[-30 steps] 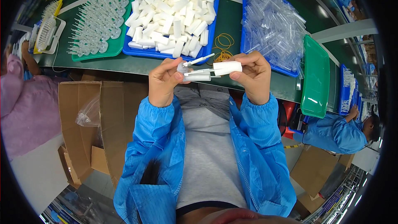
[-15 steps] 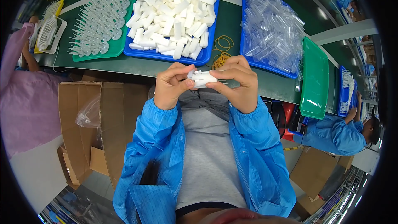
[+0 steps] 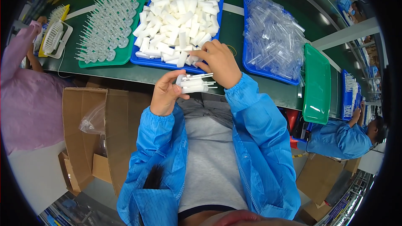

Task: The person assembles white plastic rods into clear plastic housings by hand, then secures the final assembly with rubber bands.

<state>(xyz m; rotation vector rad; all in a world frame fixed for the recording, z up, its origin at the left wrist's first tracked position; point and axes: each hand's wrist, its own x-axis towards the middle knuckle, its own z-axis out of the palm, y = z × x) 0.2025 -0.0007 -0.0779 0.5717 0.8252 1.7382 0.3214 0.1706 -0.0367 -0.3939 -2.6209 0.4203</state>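
My left hand [image 3: 166,94] grips a clear plastic holder [image 3: 179,79] by its round base, tilted sideways so that its thin white prongs point right. A white foam block [image 3: 192,83] lies among those prongs. My right hand [image 3: 218,62] is at the near right corner of a blue tray [image 3: 138,60] heaped with white foam blocks [image 3: 173,19]. Its thumb and index finger are closed around a small foam block [image 3: 193,60] at the edge of the pile.
A green tray [image 3: 140,12] of upright pronged holders [image 3: 111,27] stands at left. On the right are a blue tray [image 3: 247,60] of clear plastic sleeves [image 3: 274,35] and a bare green tray [image 3: 316,83]. Cardboard boxes [image 3: 86,142] sit below the table at left. Co-workers [image 3: 341,136] work at both sides.
My right hand has let go of the holder and moved up to the foam pile. My left hand keeps the holder, now slightly left and lower, its prongs exposed.
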